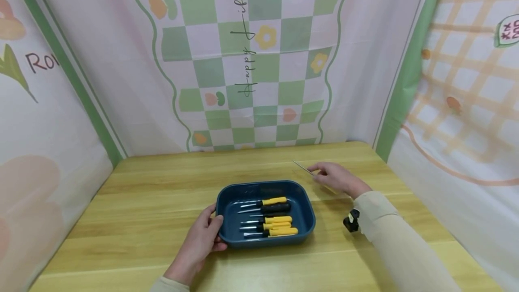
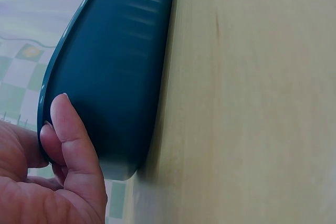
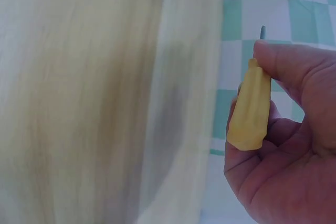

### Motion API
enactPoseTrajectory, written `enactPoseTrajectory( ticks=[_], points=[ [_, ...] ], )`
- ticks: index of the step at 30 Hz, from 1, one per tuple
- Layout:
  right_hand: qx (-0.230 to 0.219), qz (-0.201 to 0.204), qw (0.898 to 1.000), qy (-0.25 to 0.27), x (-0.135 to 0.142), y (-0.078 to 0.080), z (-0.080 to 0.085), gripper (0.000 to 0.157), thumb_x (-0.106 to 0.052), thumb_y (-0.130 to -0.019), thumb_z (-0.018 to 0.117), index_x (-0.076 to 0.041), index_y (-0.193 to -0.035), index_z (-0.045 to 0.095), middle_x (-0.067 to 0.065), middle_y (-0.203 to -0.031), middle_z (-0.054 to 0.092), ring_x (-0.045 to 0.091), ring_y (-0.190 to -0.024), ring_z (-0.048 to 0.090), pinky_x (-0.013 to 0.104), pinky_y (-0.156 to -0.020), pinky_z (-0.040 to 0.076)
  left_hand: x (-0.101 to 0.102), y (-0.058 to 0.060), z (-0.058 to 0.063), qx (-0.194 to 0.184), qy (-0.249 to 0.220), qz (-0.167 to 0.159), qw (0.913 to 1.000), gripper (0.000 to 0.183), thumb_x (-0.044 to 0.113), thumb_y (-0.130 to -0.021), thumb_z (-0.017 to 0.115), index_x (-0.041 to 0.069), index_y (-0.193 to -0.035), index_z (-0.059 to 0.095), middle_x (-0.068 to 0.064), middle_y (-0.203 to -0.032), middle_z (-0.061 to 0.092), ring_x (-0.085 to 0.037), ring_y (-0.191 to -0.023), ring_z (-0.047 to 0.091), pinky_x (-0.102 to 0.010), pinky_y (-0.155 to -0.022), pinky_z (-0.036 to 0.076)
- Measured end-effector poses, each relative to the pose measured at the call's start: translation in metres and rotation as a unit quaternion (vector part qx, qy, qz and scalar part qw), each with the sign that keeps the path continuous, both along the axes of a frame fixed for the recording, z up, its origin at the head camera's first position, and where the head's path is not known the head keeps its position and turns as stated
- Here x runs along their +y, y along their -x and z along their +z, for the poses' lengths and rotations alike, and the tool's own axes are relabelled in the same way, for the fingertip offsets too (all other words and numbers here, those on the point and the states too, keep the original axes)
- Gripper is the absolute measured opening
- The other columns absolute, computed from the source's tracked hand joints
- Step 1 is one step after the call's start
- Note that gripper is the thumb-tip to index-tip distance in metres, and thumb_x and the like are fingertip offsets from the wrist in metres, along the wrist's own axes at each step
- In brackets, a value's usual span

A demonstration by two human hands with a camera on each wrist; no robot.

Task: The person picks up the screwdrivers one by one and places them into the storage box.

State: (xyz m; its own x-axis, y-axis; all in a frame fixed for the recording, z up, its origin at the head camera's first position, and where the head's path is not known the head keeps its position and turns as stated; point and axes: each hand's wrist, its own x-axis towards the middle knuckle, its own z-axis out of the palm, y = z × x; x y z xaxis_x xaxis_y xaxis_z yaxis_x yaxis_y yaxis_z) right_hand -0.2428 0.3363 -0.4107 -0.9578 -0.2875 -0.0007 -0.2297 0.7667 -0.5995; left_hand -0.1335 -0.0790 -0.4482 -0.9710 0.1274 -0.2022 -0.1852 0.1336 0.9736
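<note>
A dark blue tray (image 1: 265,242) sits on the table with several screwdrivers (image 1: 279,232) lying side by side in it, some with yellow handles and some with black. My left hand (image 1: 204,235) grips the tray's left end, thumb over the rim and fingers along the outer wall. In the left wrist view a finger (image 2: 76,142) lies against the blue wall. Beyond the tray's right end, my right hand (image 1: 334,177) holds up a screwdriver (image 3: 249,108) by its yellow handle. Its thin metal shaft points away to the far left in the head view.
The wooden table (image 1: 134,220) runs back to a hanging cloth (image 1: 263,75) with green and white checks. More printed cloth hangs on the left and right sides. A small black device (image 1: 351,221) is at my right sleeve.
</note>
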Motion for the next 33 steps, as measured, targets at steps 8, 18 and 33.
enactPoseTrajectory(
  ticks=[8,18,33],
  points=[
    [-0.011,0.005,1.0,0.015,-0.006,-0.004,0.011,0.043,-0.029,-0.106,0.06,-0.012,-0.146,0.06,0.013,-0.123,0.069,0.024,-0.106,0.063,0.038,-0.083,0.053,0.0,0.0,0.0,-0.003,0.002,0.004,1.0,0.055,0.028,-0.112,0.045,0.013,-0.163,0.031,-0.016,-0.111,0.05,-0.022,-0.079,0.056,-0.034,-0.062,0.062],
    [-0.024,0.011,0.998,0.048,-0.017,-0.012,0.019,0.046,-0.034,-0.106,0.061,-0.015,-0.148,0.059,0.012,-0.124,0.067,0.026,-0.113,0.063,0.046,-0.092,0.056,0.0,0.0,0.001,-0.001,-0.001,0.003,1.0,0.055,0.027,-0.112,0.046,0.013,-0.163,0.031,-0.016,-0.11,0.05,-0.022,-0.08,0.055,-0.034,-0.063,0.062],
    [-0.038,0.028,0.996,0.074,-0.029,-0.015,0.022,0.046,-0.037,-0.106,0.062,-0.018,-0.148,0.059,0.012,-0.125,0.066,0.026,-0.114,0.063,0.045,-0.095,0.055,0.001,-0.001,0.003,-0.004,0.005,0.005,1.0,0.055,0.027,-0.112,0.045,0.012,-0.163,0.03,-0.016,-0.111,0.05,-0.022,-0.08,0.056,-0.035,-0.063,0.062]
  ],
)
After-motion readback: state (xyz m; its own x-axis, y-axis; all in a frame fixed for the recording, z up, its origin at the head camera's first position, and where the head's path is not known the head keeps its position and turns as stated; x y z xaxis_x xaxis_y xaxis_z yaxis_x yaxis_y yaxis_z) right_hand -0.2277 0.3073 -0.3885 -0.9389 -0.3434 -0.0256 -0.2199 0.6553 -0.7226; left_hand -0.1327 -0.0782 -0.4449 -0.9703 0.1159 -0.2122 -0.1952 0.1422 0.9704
